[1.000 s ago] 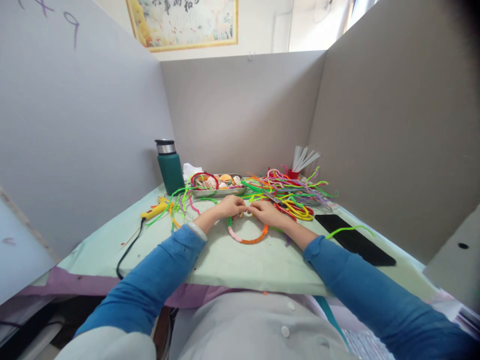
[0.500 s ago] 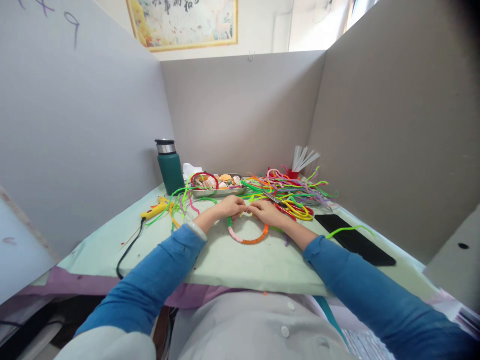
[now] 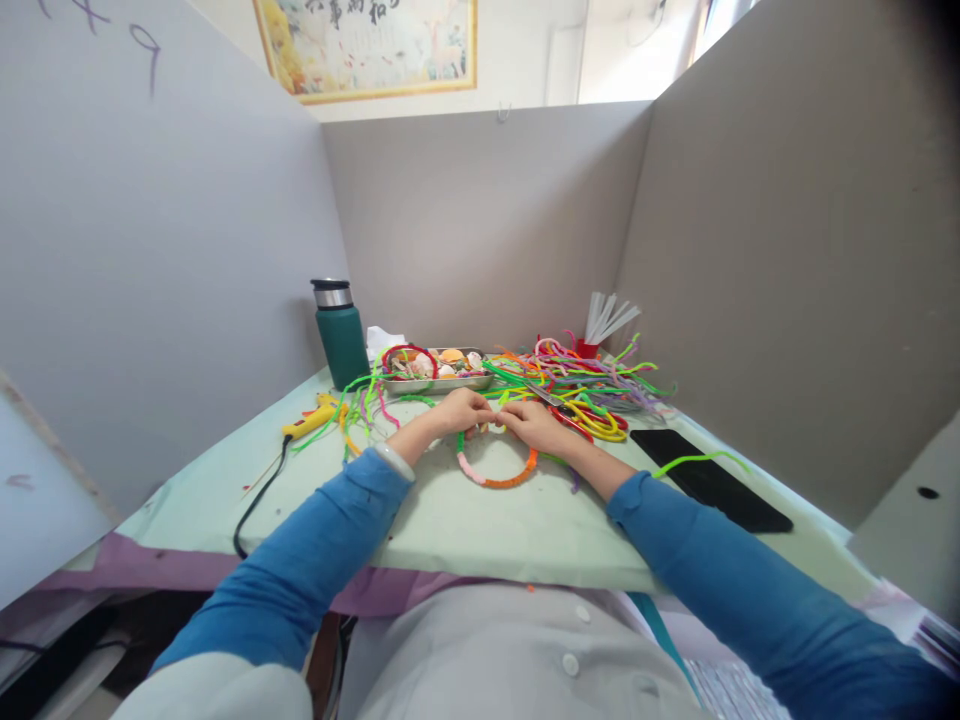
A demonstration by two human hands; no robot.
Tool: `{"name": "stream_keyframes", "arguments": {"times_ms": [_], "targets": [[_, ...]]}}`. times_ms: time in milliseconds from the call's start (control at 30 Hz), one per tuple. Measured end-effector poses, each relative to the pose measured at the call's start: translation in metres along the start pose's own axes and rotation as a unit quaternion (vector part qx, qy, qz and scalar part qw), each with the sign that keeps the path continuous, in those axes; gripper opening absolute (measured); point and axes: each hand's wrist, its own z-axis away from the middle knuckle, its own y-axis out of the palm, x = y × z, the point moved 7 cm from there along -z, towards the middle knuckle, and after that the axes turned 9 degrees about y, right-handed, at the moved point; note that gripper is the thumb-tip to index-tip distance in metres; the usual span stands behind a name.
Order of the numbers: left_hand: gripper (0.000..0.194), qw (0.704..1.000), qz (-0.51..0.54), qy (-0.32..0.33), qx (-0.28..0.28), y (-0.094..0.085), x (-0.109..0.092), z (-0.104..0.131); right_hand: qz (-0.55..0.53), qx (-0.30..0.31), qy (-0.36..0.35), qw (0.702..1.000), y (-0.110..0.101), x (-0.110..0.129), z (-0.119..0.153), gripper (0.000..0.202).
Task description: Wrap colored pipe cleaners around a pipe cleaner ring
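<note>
A ring wrapped in green, pink and orange fuzzy stems (image 3: 504, 484) hangs or lies in front of my hands over the middle of the table. My left hand (image 3: 463, 411) is closed on the ring's upper left part, beside the green section. With fingers pinched, my right hand (image 3: 531, 424) grips its upper right part. The fingertips of both hands almost meet at the top of the ring, where a bit of yellow stem shows. Exactly what sits between the fingertips is too small to tell.
Behind the hands are a metal tray of shells (image 3: 450, 384), loose colored stems (image 3: 592, 385) with scissors (image 3: 547, 397), and a red cup of white sticks (image 3: 588, 349). A green bottle (image 3: 342, 345) and yellow glue gun (image 3: 313, 420) stand left; a black phone (image 3: 712, 482) lies right.
</note>
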Motion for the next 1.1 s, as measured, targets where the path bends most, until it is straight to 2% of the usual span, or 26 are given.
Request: {"name": "stream_keyframes", "arguments": {"times_ms": [400, 667, 867, 1100], "targets": [[0.041, 1.0, -0.006, 0.005, 0.006, 0.0004, -0.0032, 0.0018, -0.008, -0.002, 0.005, 1.0, -0.0006, -0.0013, -0.0009, 0.03], [0.016, 1.0, 0.024, 0.003, 0.018, 0.0025, 0.0023, -0.0009, -0.008, 0.002, 0.013, 1.0, -0.0013, -0.0016, -0.0006, 0.031], [0.023, 0.999, 0.032, 0.002, 0.023, 0.0037, 0.0045, -0.0028, -0.009, 0.001, 0.015, 1.0, -0.002, -0.0004, -0.0001, 0.031], [0.018, 0.999, 0.037, 0.018, 0.025, 0.0044, 0.0003, -0.002, -0.012, -0.002, 0.007, 1.0, -0.0017, -0.0006, -0.0005, 0.031]]}}
